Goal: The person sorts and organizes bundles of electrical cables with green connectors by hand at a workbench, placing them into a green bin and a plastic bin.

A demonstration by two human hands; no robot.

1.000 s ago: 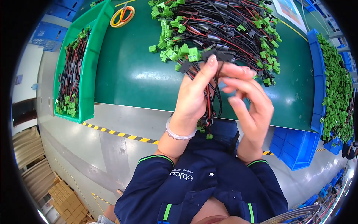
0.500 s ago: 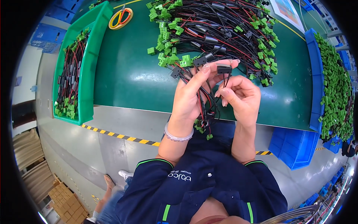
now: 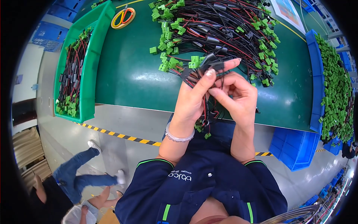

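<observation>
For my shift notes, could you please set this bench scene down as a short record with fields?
Left hand: grips a bundle of black and red wires with green connectors
Right hand: fingers pinch wires of the same bundle
Worktop: green table
Behind hands: large pile of wire harnesses
Left side: green tray holding more harnesses
Far left corner: scissors, yellow and red handles
Right side: blue bin of loose green connectors
Floor: another person, lower left
</observation>
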